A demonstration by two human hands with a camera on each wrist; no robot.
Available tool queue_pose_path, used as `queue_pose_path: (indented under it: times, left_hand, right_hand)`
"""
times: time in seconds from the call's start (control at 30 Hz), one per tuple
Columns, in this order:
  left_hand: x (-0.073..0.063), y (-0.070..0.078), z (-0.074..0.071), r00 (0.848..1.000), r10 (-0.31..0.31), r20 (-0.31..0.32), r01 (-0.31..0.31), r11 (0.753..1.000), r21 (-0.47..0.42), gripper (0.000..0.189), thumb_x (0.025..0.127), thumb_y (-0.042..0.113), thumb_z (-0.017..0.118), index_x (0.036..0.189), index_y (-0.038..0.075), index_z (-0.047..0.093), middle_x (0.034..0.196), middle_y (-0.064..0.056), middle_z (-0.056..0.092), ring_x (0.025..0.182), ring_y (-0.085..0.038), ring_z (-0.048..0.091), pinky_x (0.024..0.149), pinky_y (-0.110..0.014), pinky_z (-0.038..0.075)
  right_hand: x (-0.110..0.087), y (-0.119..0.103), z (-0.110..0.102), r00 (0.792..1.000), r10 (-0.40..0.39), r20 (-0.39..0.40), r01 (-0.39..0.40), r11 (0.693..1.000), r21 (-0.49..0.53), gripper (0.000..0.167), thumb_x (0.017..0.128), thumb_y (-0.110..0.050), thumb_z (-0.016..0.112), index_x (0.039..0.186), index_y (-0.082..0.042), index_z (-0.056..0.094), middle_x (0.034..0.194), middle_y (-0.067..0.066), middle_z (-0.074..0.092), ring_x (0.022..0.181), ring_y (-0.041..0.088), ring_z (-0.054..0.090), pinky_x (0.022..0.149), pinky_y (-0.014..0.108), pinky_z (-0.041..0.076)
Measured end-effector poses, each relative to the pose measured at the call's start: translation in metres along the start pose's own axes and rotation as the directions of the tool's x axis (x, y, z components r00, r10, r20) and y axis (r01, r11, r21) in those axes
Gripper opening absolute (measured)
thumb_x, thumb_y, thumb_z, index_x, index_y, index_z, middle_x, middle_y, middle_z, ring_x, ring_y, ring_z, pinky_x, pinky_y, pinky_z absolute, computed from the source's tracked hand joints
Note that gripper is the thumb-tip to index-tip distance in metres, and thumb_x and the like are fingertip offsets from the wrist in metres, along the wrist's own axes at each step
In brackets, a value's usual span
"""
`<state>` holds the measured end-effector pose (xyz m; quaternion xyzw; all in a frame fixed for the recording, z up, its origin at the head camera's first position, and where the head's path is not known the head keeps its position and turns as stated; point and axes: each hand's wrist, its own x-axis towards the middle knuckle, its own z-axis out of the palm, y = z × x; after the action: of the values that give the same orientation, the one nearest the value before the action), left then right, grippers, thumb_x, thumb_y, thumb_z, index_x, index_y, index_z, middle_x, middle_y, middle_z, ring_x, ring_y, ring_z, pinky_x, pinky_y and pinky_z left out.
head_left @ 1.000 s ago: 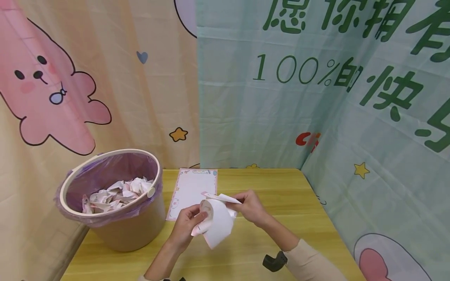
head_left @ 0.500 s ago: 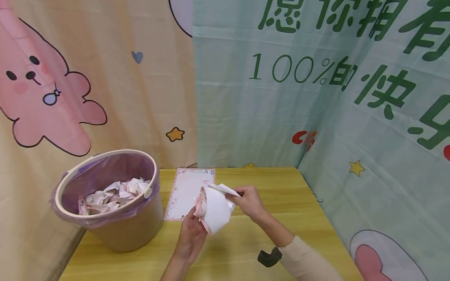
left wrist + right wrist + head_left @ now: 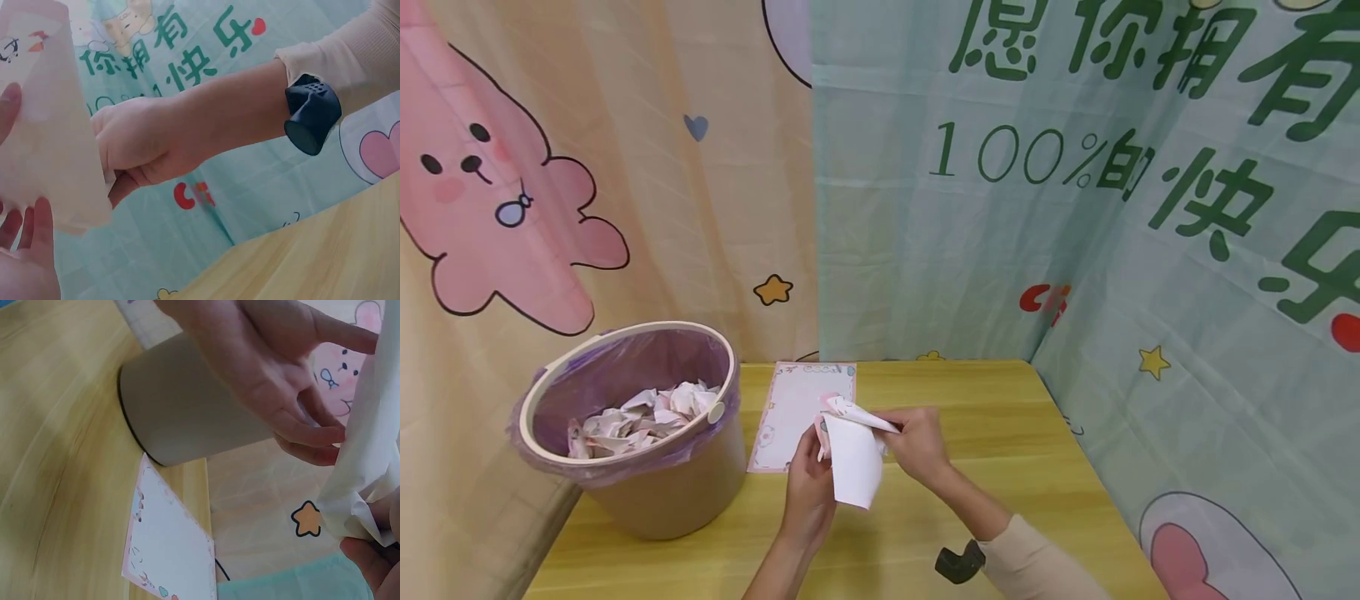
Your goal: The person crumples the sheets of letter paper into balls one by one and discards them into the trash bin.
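Over the table, both hands hold a bent, partly crumpled sheet of paper (image 3: 856,462), white with pink printed edges. My right hand (image 3: 917,446) pinches its upper right corner, where the paper is folded and creased. My left hand (image 3: 808,496) holds the left side, with thumb and fingertips against the paper in the right wrist view. In the left wrist view the sheet (image 3: 56,150) hangs between the left hand (image 3: 28,262) and the right hand (image 3: 147,140), hiding some right fingertips. Behind the hands, a flat sheet with a pink patterned border (image 3: 778,433) lies on the table.
At the left stands a beige bin (image 3: 666,500) with a purple liner (image 3: 617,367), holding crumpled paper (image 3: 647,421). The yellow wood-grain table (image 3: 977,417) ends at printed curtains (image 3: 917,275) behind and to the right. A dark device (image 3: 958,562) sits at the right wrist.
The left hand has shifted its hold from the roll's near opening to the sheet's left side. The curved paper has turned and hangs more upright. The right hand has moved slightly left, still pinching.
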<state>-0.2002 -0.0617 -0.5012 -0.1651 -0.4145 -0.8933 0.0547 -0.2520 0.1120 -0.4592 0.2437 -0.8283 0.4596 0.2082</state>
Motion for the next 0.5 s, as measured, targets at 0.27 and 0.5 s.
queue_pose_path:
  times: [0.27, 0.5]
  left_hand:
    - [0.007, 0.003, 0.008, 0.984, -0.039, -0.175, 0.056, 0.994, 0.093, 0.072, 0.086, -0.017, 0.064, 0.151, -0.007, 0.033, 0.143, -0.015, 0.045, 0.125, -0.024, 0.050, 0.100, -0.029, 0.050]
    - [0.011, 0.008, 0.003, 0.972, -0.071, -0.226, 0.100, 0.988, 0.121, 0.055, 0.089, -0.014, 0.068, 0.140, -0.016, 0.047, 0.123, -0.013, 0.064, 0.110, -0.020, 0.064, 0.094, -0.029, 0.054]
  right_hand:
    - [-0.006, 0.000, 0.015, 0.954, -0.298, -0.019, 0.283, 0.923, -0.262, 0.026, 0.078, 0.007, 0.085, 0.102, -0.003, 0.082, 0.087, 0.010, 0.077, 0.073, 0.017, 0.075, 0.054, 0.019, 0.054]
    - [-0.010, -0.002, 0.018, 0.908, -0.419, 0.022, 0.401, 0.852, -0.336, 0.027, 0.077, 0.000, 0.088, 0.103, -0.008, 0.084, 0.089, 0.006, 0.078, 0.073, 0.016, 0.075, 0.056, 0.022, 0.057]
